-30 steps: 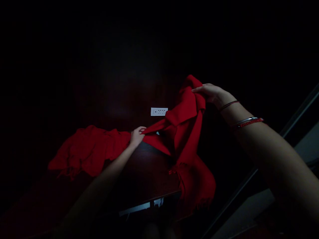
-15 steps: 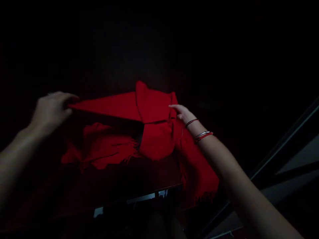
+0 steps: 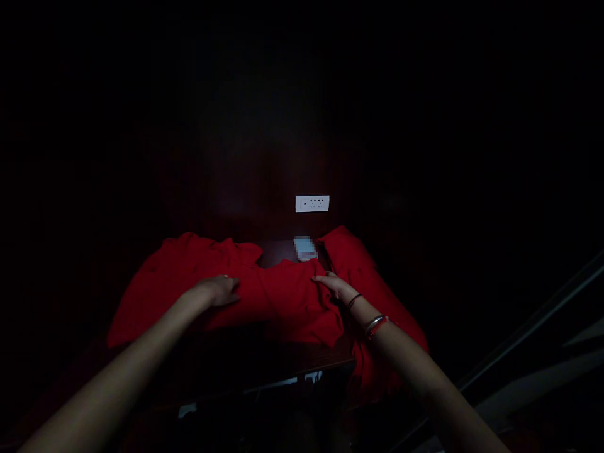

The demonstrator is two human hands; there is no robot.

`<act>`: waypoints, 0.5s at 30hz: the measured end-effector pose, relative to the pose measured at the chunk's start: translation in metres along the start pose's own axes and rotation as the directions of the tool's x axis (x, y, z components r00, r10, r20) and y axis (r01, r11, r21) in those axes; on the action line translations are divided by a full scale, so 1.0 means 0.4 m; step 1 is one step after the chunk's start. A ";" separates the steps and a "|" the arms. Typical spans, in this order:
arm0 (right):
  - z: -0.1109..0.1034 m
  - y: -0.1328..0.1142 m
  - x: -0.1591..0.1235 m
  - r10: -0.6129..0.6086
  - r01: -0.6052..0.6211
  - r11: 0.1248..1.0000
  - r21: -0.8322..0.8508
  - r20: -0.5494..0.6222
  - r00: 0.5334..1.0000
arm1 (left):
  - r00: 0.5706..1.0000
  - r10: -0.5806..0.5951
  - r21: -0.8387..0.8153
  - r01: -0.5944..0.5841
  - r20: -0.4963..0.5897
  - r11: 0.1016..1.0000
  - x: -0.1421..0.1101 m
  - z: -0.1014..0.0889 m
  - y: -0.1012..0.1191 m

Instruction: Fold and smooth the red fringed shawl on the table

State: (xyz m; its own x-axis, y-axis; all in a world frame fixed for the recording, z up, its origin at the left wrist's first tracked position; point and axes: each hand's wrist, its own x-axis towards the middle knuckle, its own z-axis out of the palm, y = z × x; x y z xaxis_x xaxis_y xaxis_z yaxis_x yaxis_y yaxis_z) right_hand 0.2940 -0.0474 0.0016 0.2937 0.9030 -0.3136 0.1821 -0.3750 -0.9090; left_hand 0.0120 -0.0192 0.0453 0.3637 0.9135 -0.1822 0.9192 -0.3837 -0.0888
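Note:
A red scarf (image 3: pixel 292 296) with loose folds lies across a dark tabletop, one part of it hanging over the front right edge. My left hand (image 3: pixel 221 290) is on the scarf left of its middle, fingers and thumb curled together on the cloth. At the bunched right part of the scarf, my right hand (image 3: pixel 334 284) has its fingers closed on a fold. Dark bands and a silver bracelet circle the right wrist. Dim light hides much of both hands' fingertips.
A white socket plate (image 3: pixel 312 203) is on the dark wall behind. Beneath it a pale, blurred-out rectangular object (image 3: pixel 304 248) lies on the table (image 3: pixel 278 253). The table's front edge (image 3: pixel 325 365) runs below the cloth. A pale frame-like structure (image 3: pixel 519 333) slants at the lower right.
My left hand has come rightward and down, bringing the stretched scarf end in. My right hand is lower in view. The scarf lies flatter, and the socket plate and pale object now show.

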 end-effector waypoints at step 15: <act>-0.229 0.201 -0.035 -0.190 0.037 0.387 -0.921 -0.041 0.981 | 0.970 0.177 -0.212 -0.211 -0.169 0.954 0.171 0.047 0.348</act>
State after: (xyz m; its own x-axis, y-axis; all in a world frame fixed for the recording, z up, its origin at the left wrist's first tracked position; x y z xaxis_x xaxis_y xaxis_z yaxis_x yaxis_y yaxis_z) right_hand 0.3904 -0.1095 -0.0421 0.2918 0.9485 -0.1237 0.9458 -0.3054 -0.1108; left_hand 0.1621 -0.0125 0.0021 0.5406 0.8408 -0.0274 0.8325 -0.5300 0.1613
